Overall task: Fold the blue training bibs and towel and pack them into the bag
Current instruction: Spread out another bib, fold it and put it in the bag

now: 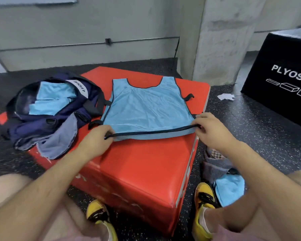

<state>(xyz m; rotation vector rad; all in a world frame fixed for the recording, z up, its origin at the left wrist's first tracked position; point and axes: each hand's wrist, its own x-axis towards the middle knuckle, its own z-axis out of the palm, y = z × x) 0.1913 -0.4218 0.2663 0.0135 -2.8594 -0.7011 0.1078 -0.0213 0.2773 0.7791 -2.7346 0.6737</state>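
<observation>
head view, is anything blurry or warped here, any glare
Head view: slightly soft all over; wide-angle warp makes the pillar lean and the forearms balloon near the bottom edge; light is flat and even on the bib, no hard shadows; faint sheen on the red block and black box.

Single view: head camera, wide-angle, worn by person. Faces forward and down onto red padded box [137,171]; blue bib [146,108] near frame centre. Close range: left hand [96,138], right hand [210,129] mid-frame, shoes [94,211] at bottom edge. Top of frame: wall [76,23], lines bowed by lens.
</observation>
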